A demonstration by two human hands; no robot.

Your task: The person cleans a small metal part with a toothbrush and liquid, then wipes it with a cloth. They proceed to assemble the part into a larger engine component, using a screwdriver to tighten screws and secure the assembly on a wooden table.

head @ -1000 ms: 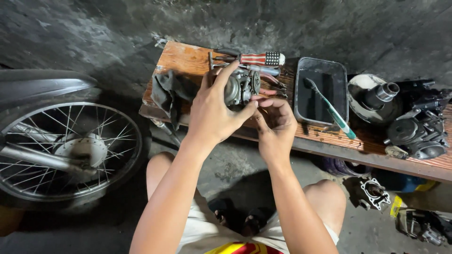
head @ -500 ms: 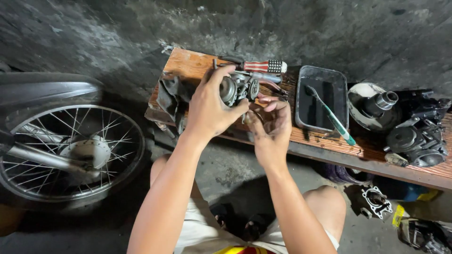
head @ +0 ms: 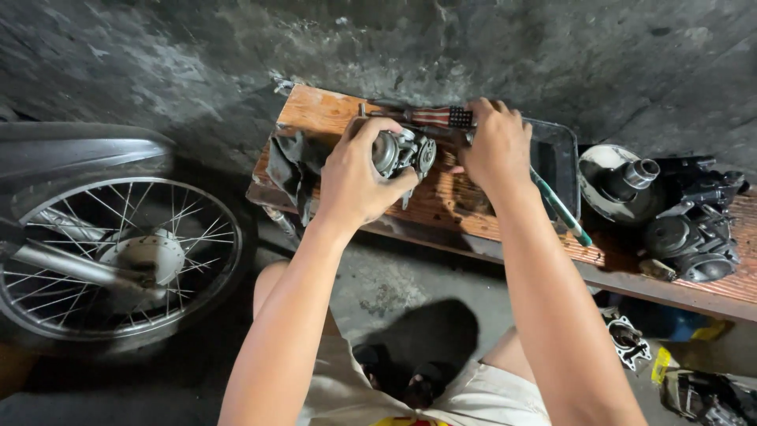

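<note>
Left hand [head: 351,177] clamped round a grey metal carburettor [head: 402,150], held above the wooden table [head: 473,205], its round end facing right. Right hand [head: 495,144] curled over a striped-handled screwdriver [head: 441,117] lying left-right. Rough concrete wall; spoked wheel [head: 118,256] at left.

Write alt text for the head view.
The left hand holds a small metal engine part over a wooden bench, while the right hand reaches a striped-handled screwdriver. A spoked wheel stands left.
</note>
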